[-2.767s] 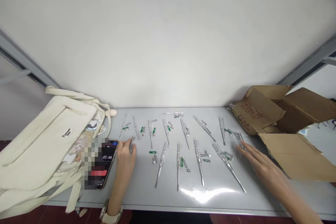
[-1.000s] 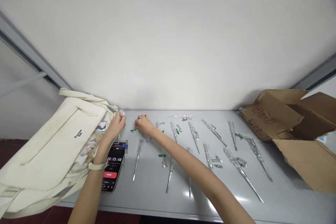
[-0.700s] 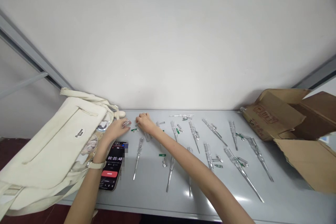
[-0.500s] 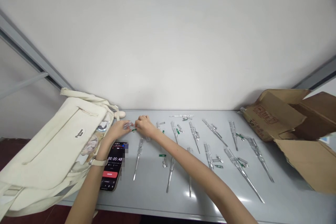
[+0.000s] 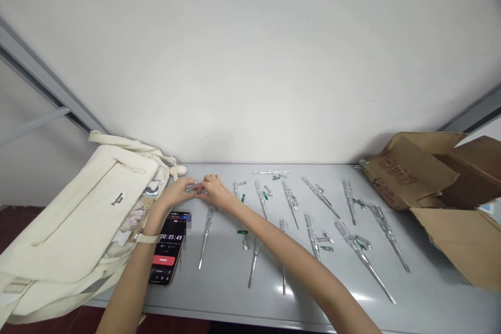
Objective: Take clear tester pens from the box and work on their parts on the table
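My left hand [image 5: 178, 193] is closed on a clear plastic screwdriver handle [image 5: 192, 186] above the back left of the table. Against the right end of that piece, my right hand [image 5: 215, 191] has its fingertips pinched together; what they hold, if anything, is hidden. Just below the hands lies a screwdriver with a clear handle [image 5: 206, 235], its flat tip toward the front edge. Right of my right hand, another clear screwdriver handle [image 5: 236, 189] rests beside a small green strip [image 5: 243, 198].
Several more clear-handled screwdrivers [image 5: 364, 258] with small metal parts and green strips lie across the grey table [image 5: 219, 300]. A phone with a running timer [image 5: 169, 250] and a cream bag [image 5: 86, 214] are at left. At right stands an open cardboard box [image 5: 403, 172].
My right hand has moved slightly left, closer to the clear handle in my left hand. The green strip that showed between the hands is out of sight.
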`<state>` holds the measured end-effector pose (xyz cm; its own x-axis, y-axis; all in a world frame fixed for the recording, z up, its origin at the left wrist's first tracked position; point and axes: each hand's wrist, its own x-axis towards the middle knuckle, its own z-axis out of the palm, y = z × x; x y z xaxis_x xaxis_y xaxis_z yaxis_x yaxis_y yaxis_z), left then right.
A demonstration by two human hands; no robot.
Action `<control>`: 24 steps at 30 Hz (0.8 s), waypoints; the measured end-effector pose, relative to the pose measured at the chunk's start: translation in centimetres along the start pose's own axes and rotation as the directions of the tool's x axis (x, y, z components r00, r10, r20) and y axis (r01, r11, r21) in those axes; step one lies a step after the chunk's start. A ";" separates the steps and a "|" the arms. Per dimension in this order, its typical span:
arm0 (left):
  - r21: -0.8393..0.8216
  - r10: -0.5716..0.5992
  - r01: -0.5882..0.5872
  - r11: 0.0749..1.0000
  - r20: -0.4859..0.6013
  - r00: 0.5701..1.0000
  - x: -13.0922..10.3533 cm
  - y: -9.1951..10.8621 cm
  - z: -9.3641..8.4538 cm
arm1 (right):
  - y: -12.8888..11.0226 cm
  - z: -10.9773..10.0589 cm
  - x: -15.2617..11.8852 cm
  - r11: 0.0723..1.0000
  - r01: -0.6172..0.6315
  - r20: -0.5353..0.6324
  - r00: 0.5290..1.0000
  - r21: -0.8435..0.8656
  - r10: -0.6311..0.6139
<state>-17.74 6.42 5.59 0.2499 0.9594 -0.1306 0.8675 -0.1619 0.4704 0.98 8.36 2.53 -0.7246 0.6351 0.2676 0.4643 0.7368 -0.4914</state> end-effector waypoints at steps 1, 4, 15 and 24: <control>-0.010 -0.003 0.003 1.000 0.014 1.000 0.1 0.1 -0.1 | 0.1 -0.5 -0.3 1.000 -0.007 -0.013 1.000 0.014 0.007; -0.025 -0.014 0.015 1.000 0.052 0.999 0.3 0.3 -0.4 | 0.5 -2.4 -1.8 0.998 -0.032 -0.053 0.998 0.050 0.035; 0.004 -0.010 0.009 1.000 0.045 0.999 -0.6 1.2 -0.5 | 3.8 -9.6 -12.3 0.983 -0.140 -0.101 0.983 0.120 0.152; 0.045 0.024 -0.022 0.999 -0.050 0.998 -2.3 1.7 -0.2 | 4.0 -12.3 -18.4 0.875 -0.307 -0.101 0.925 0.373 0.367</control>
<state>-16.93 3.99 6.86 0.2491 0.9655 -0.0757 0.8803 -0.1932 0.4332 22.39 2.44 5.84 -0.4482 0.8812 0.1506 0.4388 0.3636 -0.8217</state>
